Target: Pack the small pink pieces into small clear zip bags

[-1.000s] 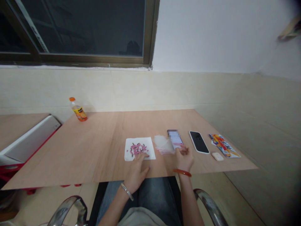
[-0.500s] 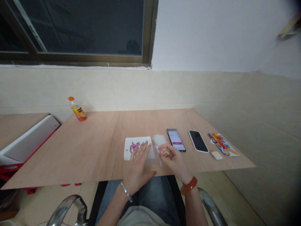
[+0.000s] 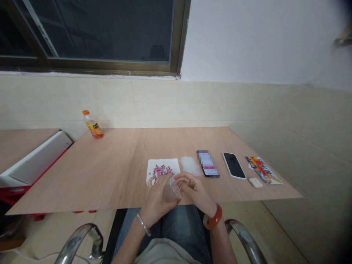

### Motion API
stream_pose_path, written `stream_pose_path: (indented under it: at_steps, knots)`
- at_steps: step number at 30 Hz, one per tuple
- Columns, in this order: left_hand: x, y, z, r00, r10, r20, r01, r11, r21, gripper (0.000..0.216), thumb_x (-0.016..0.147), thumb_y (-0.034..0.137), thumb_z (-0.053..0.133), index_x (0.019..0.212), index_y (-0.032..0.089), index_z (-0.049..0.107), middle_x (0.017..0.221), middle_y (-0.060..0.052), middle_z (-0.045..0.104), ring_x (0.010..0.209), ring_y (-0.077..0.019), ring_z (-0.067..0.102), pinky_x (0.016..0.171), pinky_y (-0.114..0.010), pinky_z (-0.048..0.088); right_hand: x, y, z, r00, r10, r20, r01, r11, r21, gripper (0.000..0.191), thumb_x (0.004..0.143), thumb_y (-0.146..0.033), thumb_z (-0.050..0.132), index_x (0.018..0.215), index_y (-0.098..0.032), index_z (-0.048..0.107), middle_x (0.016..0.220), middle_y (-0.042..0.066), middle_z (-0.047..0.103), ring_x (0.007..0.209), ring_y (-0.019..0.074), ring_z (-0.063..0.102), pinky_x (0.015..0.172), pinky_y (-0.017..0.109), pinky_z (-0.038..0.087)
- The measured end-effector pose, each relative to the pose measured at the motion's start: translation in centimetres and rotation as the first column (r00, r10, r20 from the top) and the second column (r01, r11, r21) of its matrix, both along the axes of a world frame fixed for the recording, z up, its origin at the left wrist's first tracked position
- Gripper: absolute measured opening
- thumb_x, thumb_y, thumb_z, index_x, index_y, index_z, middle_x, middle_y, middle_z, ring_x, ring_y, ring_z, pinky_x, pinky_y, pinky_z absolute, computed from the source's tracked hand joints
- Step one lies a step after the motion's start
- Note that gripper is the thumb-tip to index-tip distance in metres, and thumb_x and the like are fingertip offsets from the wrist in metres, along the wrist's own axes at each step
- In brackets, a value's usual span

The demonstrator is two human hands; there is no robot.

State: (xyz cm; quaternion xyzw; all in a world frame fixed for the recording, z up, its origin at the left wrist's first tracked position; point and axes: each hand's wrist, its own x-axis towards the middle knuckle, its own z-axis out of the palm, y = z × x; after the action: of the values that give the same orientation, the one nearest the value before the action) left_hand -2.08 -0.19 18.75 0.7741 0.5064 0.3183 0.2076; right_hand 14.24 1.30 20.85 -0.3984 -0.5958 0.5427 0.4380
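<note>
My left hand point(image 3: 156, 196) and my right hand point(image 3: 194, 189) meet at the table's near edge, both pinching a small clear plastic bag point(image 3: 171, 189) held between them. Just beyond the hands lies a white paper sheet point(image 3: 154, 164) with a heap of small pink and dark beads point(image 3: 161, 170) on it. To the right of the sheet rests a pile of more clear bags point(image 3: 190, 165). I wear a silver bracelet on the left wrist and an orange bangle on the right.
Right of the bags lie a lit phone point(image 3: 208, 163), a dark phone point(image 3: 234, 165), a small white case point(image 3: 255, 182) and a colourful packet point(image 3: 263, 169). An orange drink bottle point(image 3: 93, 124) stands far left. The wooden table point(image 3: 110, 172) ends near my lap; chair arms point(image 3: 79, 242) flank me.
My right hand left the bag pile and came left with a clear bag. My left hand lifted off the beads and took hold of the same bag.
</note>
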Motion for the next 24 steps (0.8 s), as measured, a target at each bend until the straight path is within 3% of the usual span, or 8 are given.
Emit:
stream_pose_path:
  at_steps: [5,10,14,19,24]
  knots:
    - [-0.1,-0.2,0.0,1.0,0.008,0.013,-0.008,1.0,-0.027,0.071,0.061,0.027,0.069,0.125,0.024,0.041,0.127,-0.009,0.054,0.119,-0.0258,0.047,0.104,-0.047,0.019,-0.3,0.4,-0.9,0.999,0.018,-0.05,-0.021,0.998,-0.059,0.023,0.069,-0.023,0.064,0.092,-0.019,0.058,0.087,0.004,0.065,0.084,0.0153,0.06,0.076,0.029,0.046]
    - [-0.5,-0.2,-0.5,1.0,0.015,-0.005,-0.015,0.999,-0.038,0.076,0.058,0.036,0.074,0.126,0.024,0.042,0.126,-0.009,0.055,0.117,-0.0269,0.048,0.104,-0.048,0.019,-0.9,0.7,-2.5,0.998,-0.017,-0.053,0.012,0.996,-0.093,0.033,0.059,-0.018,0.071,0.088,-0.019,0.057,0.084,0.002,0.064,0.072,0.0116,0.06,0.065,0.024,0.047]
    - [-0.7,0.0,-0.7,0.999,0.042,-0.026,-0.042,0.999,-0.026,0.068,0.06,0.03,0.072,0.123,0.024,0.046,0.122,-0.008,0.058,0.113,-0.026,0.052,0.103,-0.048,0.02,-1.2,0.6,-2.5,0.998,-0.015,-0.062,0.008,0.995,-0.103,0.039,0.055,-0.02,0.075,0.089,-0.02,0.055,0.083,0.0,0.063,0.071,0.0113,0.06,0.065,0.024,0.049]
    - [-0.9,0.1,-1.1,0.999,0.052,-0.011,-0.052,0.999,-0.01,0.062,0.063,0.029,0.071,0.12,0.024,0.047,0.12,-0.008,0.06,0.11,-0.0255,0.054,0.102,-0.049,0.022,-1.4,0.5,-1.8,0.998,-0.043,-0.054,0.034,0.988,-0.15,0.032,0.055,-0.023,0.075,0.08,-0.019,0.055,0.074,-0.002,0.062,0.065,0.0113,0.059,0.061,0.024,0.048]
    - [-0.9,0.0,-1.4,0.998,0.056,0.025,-0.055,0.998,-0.009,0.06,0.062,0.028,0.073,0.117,0.024,0.049,0.119,-0.007,0.06,0.11,-0.0253,0.054,0.101,-0.048,0.025,-1.3,0.6,-2.1,0.994,-0.095,0.055,0.1,0.991,-0.084,0.024,0.062,-0.033,0.072,0.071,-0.018,0.056,0.065,-0.002,0.059,0.061,0.0127,0.057,0.057,0.025,0.046]
